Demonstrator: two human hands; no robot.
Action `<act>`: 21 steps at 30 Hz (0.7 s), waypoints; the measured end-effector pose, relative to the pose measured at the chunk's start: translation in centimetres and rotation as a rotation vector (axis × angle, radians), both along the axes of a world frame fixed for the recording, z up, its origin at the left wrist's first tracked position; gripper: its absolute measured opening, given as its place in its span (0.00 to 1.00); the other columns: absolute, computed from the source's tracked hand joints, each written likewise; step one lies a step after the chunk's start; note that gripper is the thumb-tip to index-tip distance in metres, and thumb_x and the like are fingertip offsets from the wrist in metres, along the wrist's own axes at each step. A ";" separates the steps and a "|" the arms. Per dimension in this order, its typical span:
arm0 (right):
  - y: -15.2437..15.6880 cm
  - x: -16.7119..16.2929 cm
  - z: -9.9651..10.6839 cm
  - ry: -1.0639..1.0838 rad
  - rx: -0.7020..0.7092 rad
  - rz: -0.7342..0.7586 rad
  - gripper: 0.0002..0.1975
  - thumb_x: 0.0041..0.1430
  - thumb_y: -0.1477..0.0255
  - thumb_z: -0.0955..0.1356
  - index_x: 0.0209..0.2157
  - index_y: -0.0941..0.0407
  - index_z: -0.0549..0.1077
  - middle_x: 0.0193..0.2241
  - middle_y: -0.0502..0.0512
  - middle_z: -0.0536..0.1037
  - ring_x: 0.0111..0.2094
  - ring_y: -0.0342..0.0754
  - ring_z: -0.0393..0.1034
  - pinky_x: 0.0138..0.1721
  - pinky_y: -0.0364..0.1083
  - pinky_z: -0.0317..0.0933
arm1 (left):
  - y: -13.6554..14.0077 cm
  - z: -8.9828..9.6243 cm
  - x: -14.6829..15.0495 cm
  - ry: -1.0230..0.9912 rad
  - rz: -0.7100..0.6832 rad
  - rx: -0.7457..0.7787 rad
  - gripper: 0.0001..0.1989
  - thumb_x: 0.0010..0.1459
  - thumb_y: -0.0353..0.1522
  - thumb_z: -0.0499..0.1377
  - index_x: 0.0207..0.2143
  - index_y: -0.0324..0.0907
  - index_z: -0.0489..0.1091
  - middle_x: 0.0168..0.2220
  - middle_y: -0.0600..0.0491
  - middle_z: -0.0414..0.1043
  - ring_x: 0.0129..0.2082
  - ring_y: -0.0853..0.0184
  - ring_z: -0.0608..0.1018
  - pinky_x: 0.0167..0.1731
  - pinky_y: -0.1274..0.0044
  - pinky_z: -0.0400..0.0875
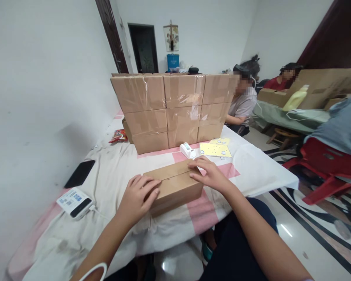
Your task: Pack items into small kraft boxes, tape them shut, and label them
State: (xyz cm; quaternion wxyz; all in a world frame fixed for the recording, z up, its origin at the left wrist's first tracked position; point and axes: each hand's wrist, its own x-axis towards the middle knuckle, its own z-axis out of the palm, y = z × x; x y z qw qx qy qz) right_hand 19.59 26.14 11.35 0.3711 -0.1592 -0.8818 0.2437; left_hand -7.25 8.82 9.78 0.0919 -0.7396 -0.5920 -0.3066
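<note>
A small brown cardboard box (177,189) lies lengthwise on the table in front of me, its top flaps folded in so that a seam runs along the middle. Over its left end curls my left hand (142,192), fingers on top and thumb by the front edge. My right hand (209,173) grips the right end, with fingers and thumb bent over the top corner near the seam. Just behind the box sits a small white tape dispenser or similar device (187,150), whose kind I cannot make out for certain.
A wall of stacked, taped cartons (181,109) stands behind. Yellow patterned sheets (215,149), a red packet (118,136), a black phone (80,173) and a white power bank (74,203) with cable lie around. People sit at right, near a red chair (329,160).
</note>
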 end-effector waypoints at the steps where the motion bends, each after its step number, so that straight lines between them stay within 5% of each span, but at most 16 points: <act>1: 0.0 0.0 0.1 -0.005 0.008 0.001 0.14 0.60 0.68 0.73 0.49 0.52 0.78 0.41 0.57 0.81 0.48 0.55 0.71 0.52 0.55 0.66 | -0.1 0.2 0.3 0.053 -0.001 -0.017 0.18 0.64 0.40 0.58 0.56 0.53 0.71 0.46 0.52 0.74 0.47 0.59 0.74 0.57 0.58 0.61; 5: 2.4 -0.2 0.4 0.027 -0.169 -0.137 0.11 0.64 0.65 0.69 0.44 0.54 0.80 0.42 0.58 0.82 0.45 0.53 0.74 0.48 0.51 0.68 | -0.3 0.4 1.3 0.180 0.085 -0.057 0.28 0.58 0.47 0.62 0.59 0.49 0.69 0.47 0.48 0.72 0.47 0.55 0.71 0.53 0.57 0.64; 11: 12.0 -1.6 -0.8 -0.081 -0.619 -0.488 0.13 0.64 0.70 0.64 0.44 0.60 0.77 0.44 0.58 0.81 0.37 0.46 0.73 0.34 0.41 0.65 | 0.0 -0.2 1.2 0.091 0.109 -0.136 0.27 0.56 0.46 0.64 0.57 0.52 0.69 0.50 0.49 0.70 0.51 0.54 0.70 0.52 0.59 0.65; 15: 16.2 -3.4 -2.6 -0.176 -0.719 -0.515 0.10 0.62 0.73 0.64 0.37 0.61 0.76 0.34 0.56 0.79 0.26 0.41 0.68 0.24 0.38 0.56 | 0.0 -0.6 1.1 0.087 0.098 -0.119 0.28 0.56 0.45 0.64 0.59 0.53 0.67 0.50 0.49 0.69 0.52 0.54 0.70 0.51 0.61 0.67; 21: 18.5 -6.6 -4.4 -0.271 -0.873 -0.513 0.07 0.58 0.75 0.66 0.27 0.60 0.71 0.16 0.48 0.65 0.16 0.39 0.56 0.16 0.39 0.46 | -0.2 -1.0 1.1 0.117 0.095 -0.083 0.31 0.57 0.43 0.64 0.62 0.52 0.63 0.51 0.47 0.66 0.52 0.55 0.68 0.51 0.63 0.67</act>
